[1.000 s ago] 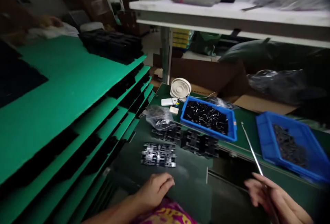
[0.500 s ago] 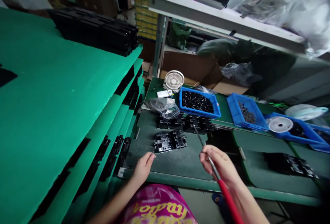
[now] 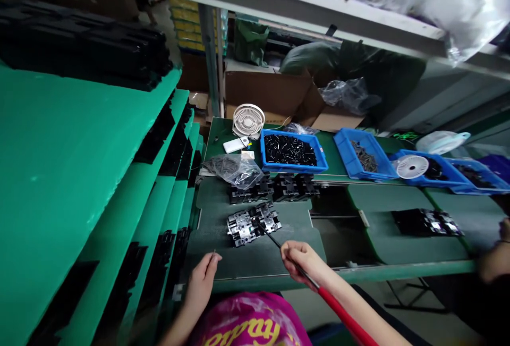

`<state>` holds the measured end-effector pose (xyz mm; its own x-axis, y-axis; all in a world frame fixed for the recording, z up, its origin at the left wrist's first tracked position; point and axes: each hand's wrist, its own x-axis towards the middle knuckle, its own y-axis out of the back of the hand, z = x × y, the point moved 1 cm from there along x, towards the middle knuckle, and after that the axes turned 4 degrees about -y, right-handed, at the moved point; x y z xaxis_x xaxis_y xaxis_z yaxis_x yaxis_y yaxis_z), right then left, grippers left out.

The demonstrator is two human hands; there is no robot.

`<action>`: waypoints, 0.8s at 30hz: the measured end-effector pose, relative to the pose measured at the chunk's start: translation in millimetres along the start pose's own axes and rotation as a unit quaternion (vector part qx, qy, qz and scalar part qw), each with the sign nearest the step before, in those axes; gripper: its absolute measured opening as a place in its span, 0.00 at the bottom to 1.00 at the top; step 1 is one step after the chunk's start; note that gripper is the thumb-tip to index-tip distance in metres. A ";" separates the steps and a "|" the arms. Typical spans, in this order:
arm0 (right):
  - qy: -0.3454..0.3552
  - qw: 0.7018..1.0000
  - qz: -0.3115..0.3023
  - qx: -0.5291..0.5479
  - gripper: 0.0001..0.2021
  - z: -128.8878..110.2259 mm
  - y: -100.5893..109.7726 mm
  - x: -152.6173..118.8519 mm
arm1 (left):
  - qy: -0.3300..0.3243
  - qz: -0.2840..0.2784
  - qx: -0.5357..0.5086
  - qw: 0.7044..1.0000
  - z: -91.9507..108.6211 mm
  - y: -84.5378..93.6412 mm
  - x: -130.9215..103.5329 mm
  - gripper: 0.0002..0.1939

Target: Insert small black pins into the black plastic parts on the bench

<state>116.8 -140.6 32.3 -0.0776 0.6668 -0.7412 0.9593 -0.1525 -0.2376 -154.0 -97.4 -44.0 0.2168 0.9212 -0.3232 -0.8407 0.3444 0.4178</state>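
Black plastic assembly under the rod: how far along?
The black plastic assembly's sections already look joined. The right hand holds a red-handled metal rod, tip at it; the left hand pinches something thin. Possibly left: fitting loose black pieces from the blue plastic tray.

Red-handled tool (image 3: 343,312) cut off, co-worker's arm (image 3: 493,262) blurred — item (image 3: 214,254) in left hand (image 3: 202,278) unclear

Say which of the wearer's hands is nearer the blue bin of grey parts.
Right. The right hand is in front and left of the blue bin; the left hand is farther left.
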 end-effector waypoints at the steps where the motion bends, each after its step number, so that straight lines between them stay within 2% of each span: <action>1: -0.003 1.000 -0.003 -0.004 0.05 1.5 1.1 6.2 | 0.002 0.002 -0.002 1.000 0.7 -0.5 1.4 0.22; 8: -0.028 0.999 0.019 -0.032 0.07 1.8 1.1 56.4 | 0.003 0.016 -0.031 0.999 9.9 -1.7 15.2 0.24; 12: -0.031 0.999 0.023 -0.026 0.07 -0.2 3.1 64.5 | 0.018 0.028 -0.066 0.997 13.4 -3.9 29.9 0.26; 15: -0.027 0.999 0.019 -0.017 0.06 -3.1 4.6 50.3 | 0.030 0.024 -0.116 0.992 17.5 -5.6 38.3 0.26; 18: -0.001 1.000 0.004 0.013 0.04 -5.3 5.2 18.7 | 0.042 0.017 -0.181 0.982 26.2 -8.6 42.5 0.26; 24: 0.114 0.983 -0.098 0.109 0.12 4.1 -0.8 -53.3 | 0.062 -0.016 -0.325 0.944 63.2 -20.9 46.0 0.26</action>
<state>119.0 -179.0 69.5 -0.1688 0.8418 -0.5128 0.8492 -0.1399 -0.5092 -95.0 -50.8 -13.9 0.2209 0.8697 -0.4413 -0.9704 0.1506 -0.1890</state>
